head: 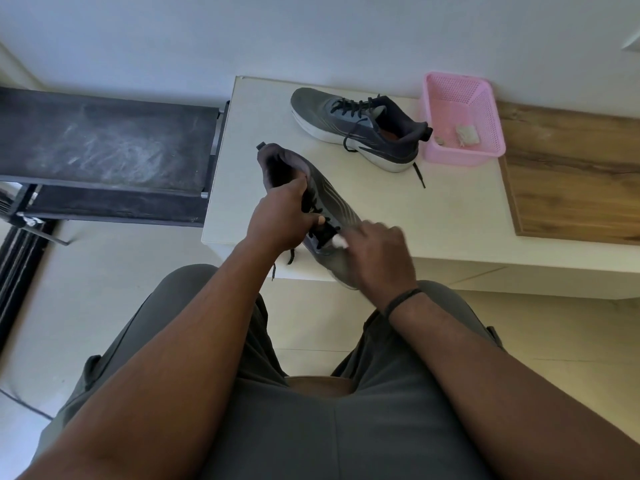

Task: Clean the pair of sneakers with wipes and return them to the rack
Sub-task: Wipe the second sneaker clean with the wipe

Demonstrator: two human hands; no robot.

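Two grey sneakers, one held by left hand, wipe seemingly white

The left hand grips a grey sneaker by its collar over the white table, while the right hand presses a white wipe against its laces. The second sneaker sits beside a pink basket; a dark rack stands left.

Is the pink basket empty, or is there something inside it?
Not empty. The pink basket holds a crumpled used wipe and a smaller scrap on its floor.
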